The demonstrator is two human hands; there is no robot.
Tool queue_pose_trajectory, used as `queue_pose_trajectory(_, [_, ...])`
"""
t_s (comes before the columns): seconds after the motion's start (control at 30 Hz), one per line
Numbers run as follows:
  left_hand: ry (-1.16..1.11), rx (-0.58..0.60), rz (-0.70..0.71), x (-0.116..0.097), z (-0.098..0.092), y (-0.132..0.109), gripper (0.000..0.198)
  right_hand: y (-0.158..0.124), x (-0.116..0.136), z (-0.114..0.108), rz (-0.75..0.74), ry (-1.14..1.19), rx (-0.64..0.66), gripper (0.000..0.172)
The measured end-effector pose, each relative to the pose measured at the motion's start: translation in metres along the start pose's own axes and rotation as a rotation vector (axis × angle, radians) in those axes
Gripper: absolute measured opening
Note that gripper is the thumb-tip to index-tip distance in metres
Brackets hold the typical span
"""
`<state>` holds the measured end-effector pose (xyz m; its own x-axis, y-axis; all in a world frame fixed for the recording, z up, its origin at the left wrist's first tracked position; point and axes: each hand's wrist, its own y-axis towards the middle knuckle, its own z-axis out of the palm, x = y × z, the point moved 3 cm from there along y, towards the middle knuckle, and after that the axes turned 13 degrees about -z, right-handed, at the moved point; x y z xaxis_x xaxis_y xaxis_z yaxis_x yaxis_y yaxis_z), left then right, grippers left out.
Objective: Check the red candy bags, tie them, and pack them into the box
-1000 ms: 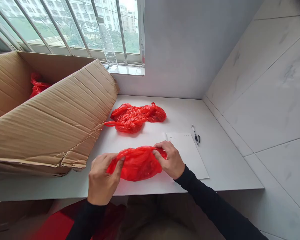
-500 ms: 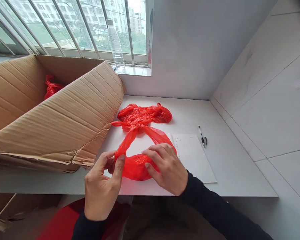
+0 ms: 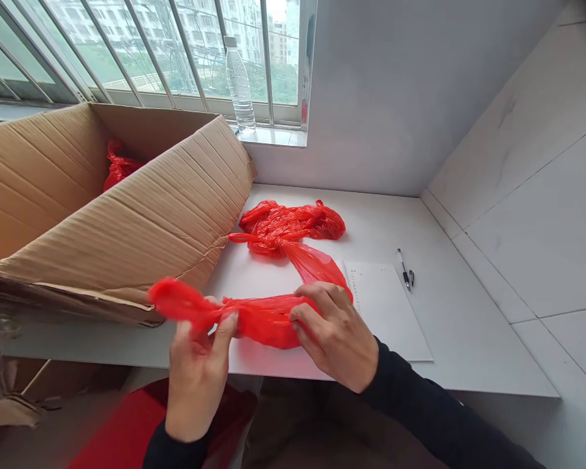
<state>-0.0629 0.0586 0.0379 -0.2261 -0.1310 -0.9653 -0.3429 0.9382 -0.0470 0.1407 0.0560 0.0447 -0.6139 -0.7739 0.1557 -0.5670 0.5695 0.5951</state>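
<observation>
A red plastic bag (image 3: 268,320) is stretched between my hands just above the front of the white table. My left hand (image 3: 201,365) pinches one gathered end, and a loose handle flares out to the left, blurred by motion. On the other side my right hand (image 3: 334,329) grips the bag with curled fingers. One red strip still runs from near my right hand back to a crumpled pile of red plastic bags (image 3: 293,225). Whether that strip is knotted to the pile cannot be made out.
A large cardboard box (image 3: 141,215) stands at left, with another red bag (image 3: 120,166) inside. White paper (image 3: 395,319) lies at right beside a black pen (image 3: 403,268) and its cap. A water bottle (image 3: 240,91) stands on the windowsill. The table's front edge is close.
The handle that ran from my left hand to the pile has come away and swung left. The bag is now pulled straighter between both hands. The view has shifted slightly left.
</observation>
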Motion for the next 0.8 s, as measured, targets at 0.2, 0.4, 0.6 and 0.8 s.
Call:
queue_pose_trajectory(0.2, [0.0,0.02,-0.047,0.002,-0.002,-0.004,0.031,0.0,0.016,0.0,-0.113,0.038,0.225,0.027])
queue_pose_trajectory(0.4, [-0.481,0.292,-0.396,-0.001,0.003,-0.016,0.037,0.003,0.011,0.015,0.135,-0.127,0.576,0.022])
queue_pose_trajectory(0.6, [-0.552,0.234,-0.498,0.001,0.006,-0.019,0.026,0.016,0.005,0.018,0.289,-0.169,0.666,0.036])
queue_pose_trajectory(0.8, [-0.599,0.058,-0.594,0.004,0.009,-0.021,0.043,0.013,0.009,0.042,0.114,-0.136,0.593,0.029])
